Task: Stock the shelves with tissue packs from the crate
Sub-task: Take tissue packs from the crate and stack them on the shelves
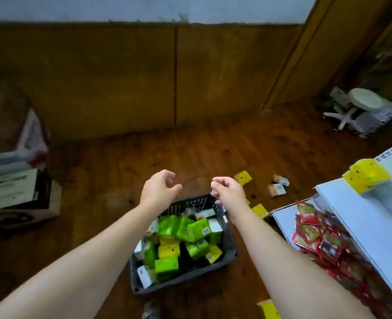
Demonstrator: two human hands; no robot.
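From your head camera, both bare forearms reach out over the crate [227, 254]. Your left hand [159, 188] hangs above its far left corner with the fingers loosely curled and nothing in them. Your right hand [228, 192] is above the far right corner, fingers bent inward; the blur keeps me from telling whether they pinch anything.

The crate is dark plastic, rectangular, with perforated walls, and sits on the floor [112, 171] just ahead of you. The packs [198, 230] are heaped loosely in it: small glossy blocks, mostly bright green, a few yellow, some showing white faces with printed codes.

The floor is reddish-brown wood with dark knots. More packs lie scattered on it to the right of the crate: a yellow one [243, 177] far of your right hand, two pale ones [276, 189] further right, another yellow one [260, 210] close to your right wrist, and one at the near edge [267, 309].

At right stand the white metal shelves [361, 217], flat and smooth-edged. A yellow pack [366, 177] rests on the upper tier; red foil sachets [317, 236] crowd the lower one.

A brown panelled wall [121, 77] closes the far side. A white stool [356, 107] stands far right, cartons [15, 192] at left.
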